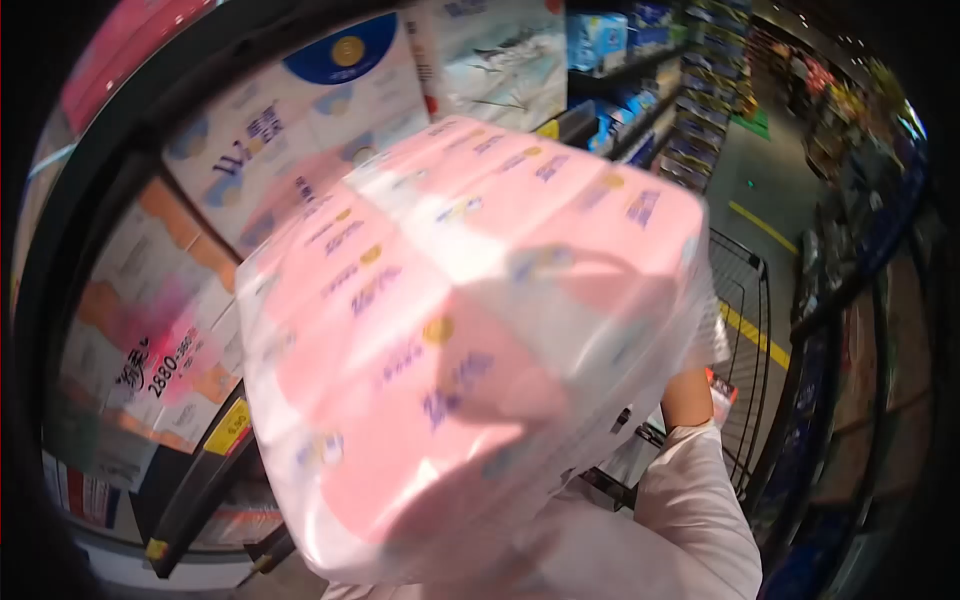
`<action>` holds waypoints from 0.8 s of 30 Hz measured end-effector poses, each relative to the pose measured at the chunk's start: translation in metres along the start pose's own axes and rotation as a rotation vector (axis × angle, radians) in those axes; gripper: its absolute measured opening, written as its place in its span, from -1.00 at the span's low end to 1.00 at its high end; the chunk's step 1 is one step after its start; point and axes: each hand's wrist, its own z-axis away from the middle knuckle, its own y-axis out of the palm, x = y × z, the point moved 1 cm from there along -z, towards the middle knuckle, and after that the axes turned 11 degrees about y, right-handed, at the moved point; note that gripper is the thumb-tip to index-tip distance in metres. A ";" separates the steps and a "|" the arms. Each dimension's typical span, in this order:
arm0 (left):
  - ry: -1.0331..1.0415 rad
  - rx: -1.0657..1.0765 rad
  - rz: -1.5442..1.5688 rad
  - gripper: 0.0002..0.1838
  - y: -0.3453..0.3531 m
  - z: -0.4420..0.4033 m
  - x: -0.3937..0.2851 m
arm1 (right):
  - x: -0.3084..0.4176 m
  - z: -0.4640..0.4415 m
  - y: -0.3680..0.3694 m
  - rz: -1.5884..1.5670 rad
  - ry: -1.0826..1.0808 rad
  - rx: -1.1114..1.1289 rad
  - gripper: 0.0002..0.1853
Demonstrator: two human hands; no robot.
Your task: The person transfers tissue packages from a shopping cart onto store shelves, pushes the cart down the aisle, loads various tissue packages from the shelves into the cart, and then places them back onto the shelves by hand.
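Note:
A large pink-and-white plastic-wrapped pack of tissues [450,320] is held up, tilted, close in front of me and fills the middle of the head view. My right hand [688,396] is at the pack's right side. Only the wrist shows below a white sleeve [690,480]; the pack hides the fingers, which appear to support it from the far side. My left hand is not in view.
Shelves on the left hold white tissue packs [245,150] and an orange-and-white pack [160,330], with a yellow price tag [228,428] on the edge. A wire shopping cart [745,370] stands at the right, in an aisle with yellow floor lines [760,228].

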 end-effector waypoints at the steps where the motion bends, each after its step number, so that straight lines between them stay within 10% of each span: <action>1: -0.040 0.035 0.021 -0.45 0.003 0.001 0.006 | 0.000 0.006 0.001 0.011 0.020 -0.048 -0.46; 14: -0.651 0.341 0.242 -0.35 0.030 0.080 0.043 | -0.028 0.110 0.019 -0.092 0.496 -0.713 -0.49; 24: -0.838 0.443 0.387 -0.25 0.063 0.104 0.050 | 0.011 0.242 -0.018 -0.196 0.096 -0.980 -0.51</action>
